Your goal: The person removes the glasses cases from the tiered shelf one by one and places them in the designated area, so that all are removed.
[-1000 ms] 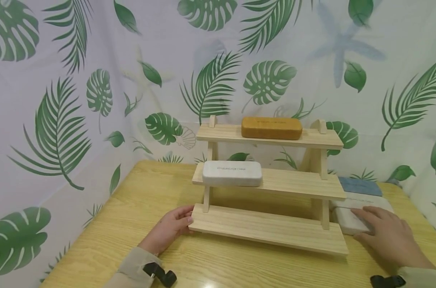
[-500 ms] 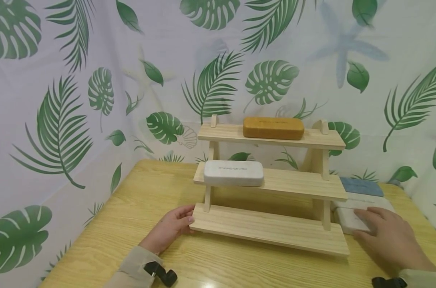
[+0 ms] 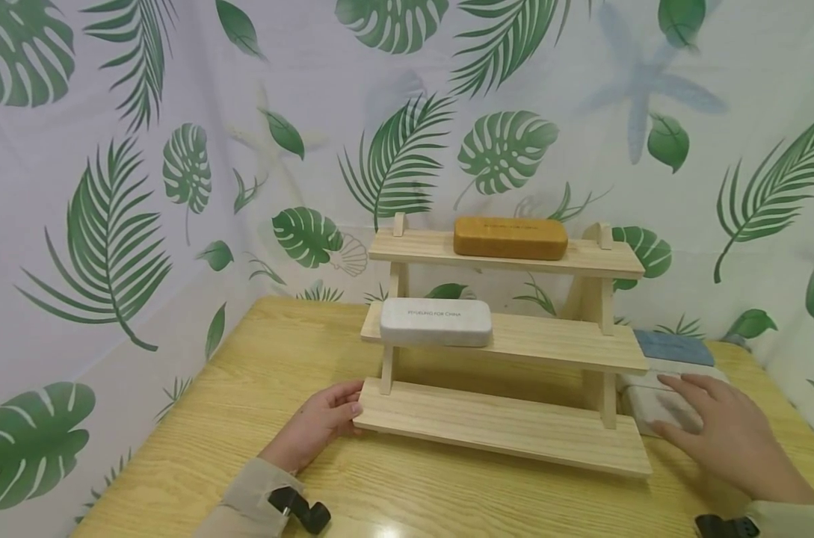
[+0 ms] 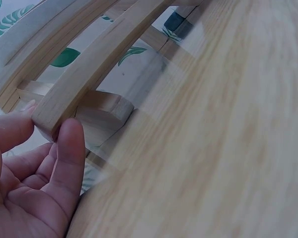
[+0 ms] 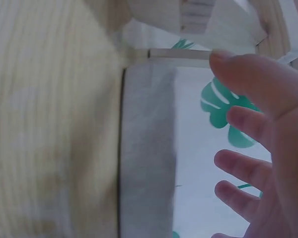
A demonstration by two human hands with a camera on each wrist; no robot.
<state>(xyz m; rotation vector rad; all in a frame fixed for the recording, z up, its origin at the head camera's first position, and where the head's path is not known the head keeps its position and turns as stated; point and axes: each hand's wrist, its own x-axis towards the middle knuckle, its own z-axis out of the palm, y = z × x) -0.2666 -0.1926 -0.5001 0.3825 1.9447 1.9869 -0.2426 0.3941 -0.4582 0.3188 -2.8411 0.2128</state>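
The left end of the lowest shelf [image 3: 501, 430] of a three-tier wooden stand [image 3: 598, 377] is pinched between the thumb and fingers of the left hand [image 3: 322, 426]. Nothing is gripped by the right hand [image 3: 732, 441]; its fingers are spread and slightly bent, held over a pale case [image 3: 664, 408] that is laid flat on the desk [image 3: 245, 388], just beside the stand's right end. Behind that case, a blue case [image 3: 676, 348] can be seen. A white case [image 3: 436, 323] is carried at the left of the middle shelf [image 3: 561, 340], and an orange case [image 3: 510, 238] is placed on the top shelf [image 3: 413, 247].
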